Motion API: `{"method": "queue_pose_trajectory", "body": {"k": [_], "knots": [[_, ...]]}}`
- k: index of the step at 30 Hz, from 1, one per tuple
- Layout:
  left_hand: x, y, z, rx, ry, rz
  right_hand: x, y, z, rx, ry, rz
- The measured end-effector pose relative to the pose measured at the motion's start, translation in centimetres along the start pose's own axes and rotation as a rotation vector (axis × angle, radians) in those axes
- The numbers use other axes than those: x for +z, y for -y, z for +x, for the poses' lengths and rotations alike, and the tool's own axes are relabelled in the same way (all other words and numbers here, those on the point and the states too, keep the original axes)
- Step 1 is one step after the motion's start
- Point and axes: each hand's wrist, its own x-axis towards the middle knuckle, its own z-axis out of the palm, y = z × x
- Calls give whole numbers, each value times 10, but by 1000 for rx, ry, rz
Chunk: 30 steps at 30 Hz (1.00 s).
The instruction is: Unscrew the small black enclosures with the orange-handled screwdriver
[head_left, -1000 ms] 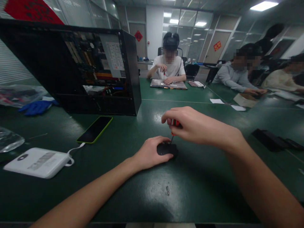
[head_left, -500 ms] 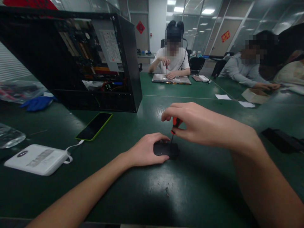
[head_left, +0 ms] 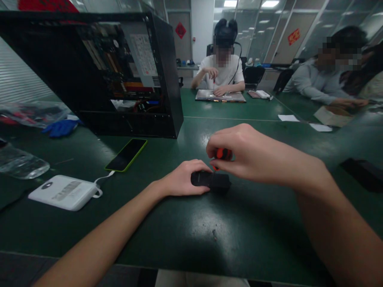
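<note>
My left hand (head_left: 186, 177) grips a small black device (head_left: 220, 181) between thumb and fingers, low over the green table. Its left end is rounded and its right end boxy; I cannot tell its exact kind. Above it, my right hand (head_left: 239, 149) is closed around a screwdriver (head_left: 223, 154) with a red-and-black handle. The handle leans over the device, its lower end close to the device's far edge. My fingers and the device hide most of the shaft, so whether the tip touches is unclear.
An opened black computer case (head_left: 167, 79) stands at the back left. A phone (head_left: 127, 154) is cabled to a white power bank (head_left: 64, 192), near a plastic bottle (head_left: 25, 161) and a blue glove (head_left: 61, 128). A black object (head_left: 363, 173) lies right. Across the table, a person works on a flat panel (head_left: 203, 95).
The black device has tilted in my left hand, so its boxy right end shows more. My right hand has lowered and tipped the screwdriver handle. The view has shifted slightly left.
</note>
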Motion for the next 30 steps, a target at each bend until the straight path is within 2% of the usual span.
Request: {"method": "queue_pose_trajectory", "body": {"k": [12, 21, 30], "knots": [[4, -1, 0, 3, -10, -22, 2, -1, 3, 4, 33, 14], [2, -8, 0, -76, 17, -32, 2, -3, 1, 2, 27, 8], [3, -4, -1, -79, 19, 16, 3, 6, 5, 15, 28, -57]]}}
